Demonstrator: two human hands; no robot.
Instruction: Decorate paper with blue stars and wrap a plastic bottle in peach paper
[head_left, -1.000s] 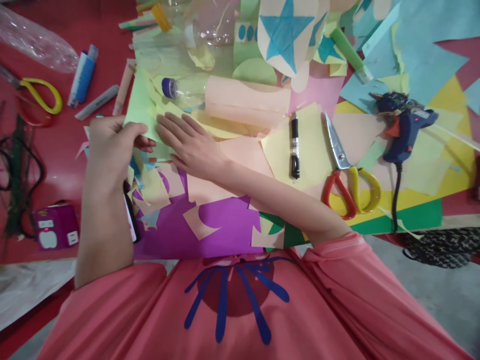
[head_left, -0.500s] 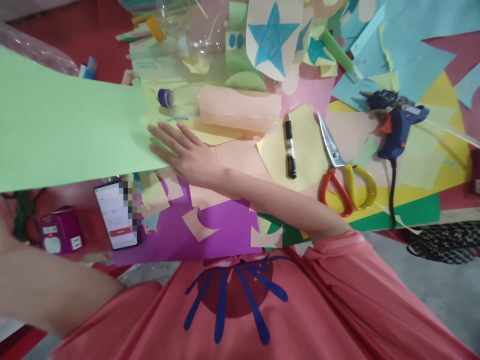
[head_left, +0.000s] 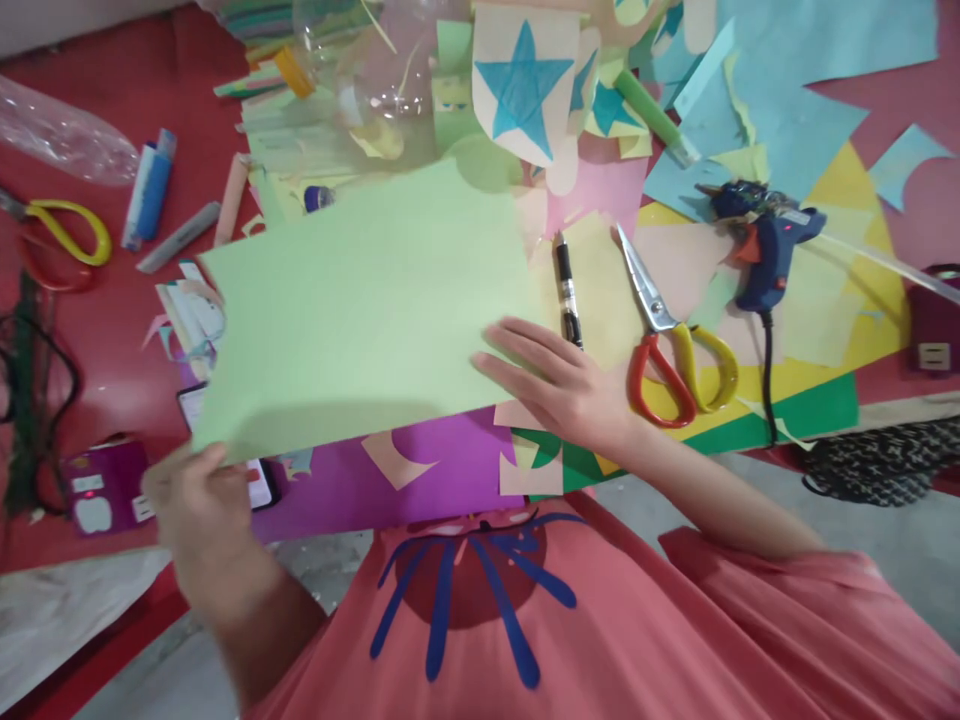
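Observation:
A light green paper sheet [head_left: 367, 310] lies across the middle of the cluttered table. My left hand [head_left: 199, 495] pinches its near left corner, slightly blurred by motion. My right hand [head_left: 566, 390] rests at its right edge, fingers stretched out with the tips on the paper. Close beyond that hand is a black pen [head_left: 568, 290] on pale yellow paper. Scissors [head_left: 660, 330] with red and yellow handles lie to its right. A plastic bottle shows only its blue cap [head_left: 319, 198]; the sheet hides the rest. Beneath the left part of the sheet, a phone [head_left: 260, 484] is partly covered.
A blue glue gun [head_left: 776, 260] with a cord rests at right. At left are a purple power socket block [head_left: 105, 487], another pair of scissors [head_left: 71, 235] and blue-and-white tubes [head_left: 150, 190]. Purple paper [head_left: 450, 460] lies near my body. A blue-star paper piece [head_left: 525, 85] is at the back.
The green sheet has moved right, covering the peach-wrapped bottle. My right hand has shifted right to its edge, and my left hand has come into view holding its corner.

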